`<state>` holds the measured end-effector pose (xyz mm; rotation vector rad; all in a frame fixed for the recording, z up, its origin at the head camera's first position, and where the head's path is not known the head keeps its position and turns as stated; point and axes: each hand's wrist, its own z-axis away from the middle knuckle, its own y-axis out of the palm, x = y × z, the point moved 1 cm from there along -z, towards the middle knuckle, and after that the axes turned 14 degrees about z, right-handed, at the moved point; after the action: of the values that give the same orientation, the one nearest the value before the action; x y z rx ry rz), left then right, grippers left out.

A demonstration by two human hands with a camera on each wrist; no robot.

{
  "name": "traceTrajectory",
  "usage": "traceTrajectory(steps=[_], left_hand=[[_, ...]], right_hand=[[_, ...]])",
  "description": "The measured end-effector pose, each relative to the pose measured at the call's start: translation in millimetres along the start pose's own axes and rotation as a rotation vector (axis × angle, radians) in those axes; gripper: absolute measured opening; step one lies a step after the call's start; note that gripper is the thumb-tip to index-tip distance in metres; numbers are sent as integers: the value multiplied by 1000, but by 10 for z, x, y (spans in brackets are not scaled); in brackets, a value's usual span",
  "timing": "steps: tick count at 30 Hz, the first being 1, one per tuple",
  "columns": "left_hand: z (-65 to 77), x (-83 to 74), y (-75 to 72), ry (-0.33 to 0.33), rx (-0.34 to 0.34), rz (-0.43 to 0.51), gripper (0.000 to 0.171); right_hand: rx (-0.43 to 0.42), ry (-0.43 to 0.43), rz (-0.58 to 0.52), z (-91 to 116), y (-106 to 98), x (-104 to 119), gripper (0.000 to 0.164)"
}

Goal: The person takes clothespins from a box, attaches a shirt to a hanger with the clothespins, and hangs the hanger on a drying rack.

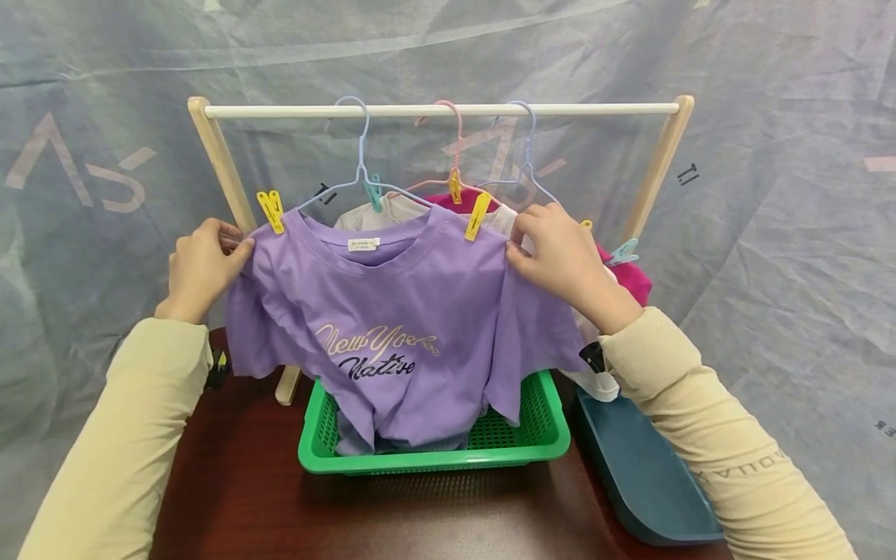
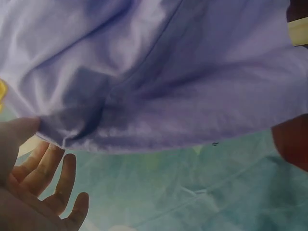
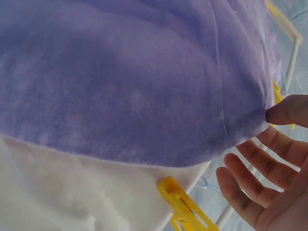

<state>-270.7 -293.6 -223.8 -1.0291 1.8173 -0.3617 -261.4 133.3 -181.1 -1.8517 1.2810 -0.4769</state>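
A purple T-shirt [image 1: 392, 303] with "New York Native" lettering hangs on a blue hanger [image 1: 362, 155], its lower hem lying in the green basket [image 1: 434, 462]. Yellow clothespins [image 1: 270, 212] fasten it at both shoulders. My left hand [image 1: 203, 264] pinches the shirt at the shoulder on the left; in the left wrist view, thumb and fingers meet at the cloth's edge while the other fingers spread. On the opposite shoulder, my right hand [image 1: 563, 253] pinches the cloth between thumb and forefinger. Behind the shirt, white and magenta garments [image 1: 633, 281] hang, partly hidden.
A white rail [image 1: 280, 111] on wooden posts [image 1: 661, 167] carries the hangers, including a pink one [image 1: 458, 140]. Light blue clothespins [image 1: 624, 251] grip the rear garments. A dark blue tray [image 1: 651, 467] stands right of the basket on the dark red table [image 1: 231, 482].
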Motion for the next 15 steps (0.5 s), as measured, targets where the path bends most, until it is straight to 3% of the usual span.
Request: traceTrajectory(steps=[6, 15], left_hand=[[22, 41, 66, -9, 38, 38, 42], [72, 66, 77, 9, 62, 14, 40]], right_hand=[[-14, -3, -6, 50, 10, -1, 10], [58, 49, -25, 203, -42, -103, 18]])
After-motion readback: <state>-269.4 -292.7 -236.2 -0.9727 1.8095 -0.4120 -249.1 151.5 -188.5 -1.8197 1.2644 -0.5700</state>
